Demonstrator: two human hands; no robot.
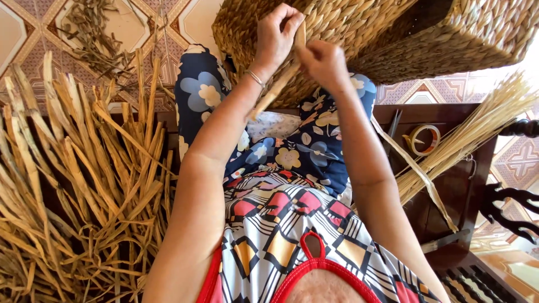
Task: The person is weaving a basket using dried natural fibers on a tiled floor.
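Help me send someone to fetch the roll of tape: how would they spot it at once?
Start from the dark wooden furniture on the person's right side, where a bundle of thin pale straw lies fanned out. The roll of tape sits just left of that bundle. It is the only round ring there, tan with an open centre, among long straight stalks.

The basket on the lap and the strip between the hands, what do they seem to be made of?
The basket looks woven from twisted dried plant fibre, matt tan, with rope-like plaits across its wall. The strip, pinched by the left hand and right hand, seems a flat dried leaf or reed, pale and dull, like the loose bundle beside.
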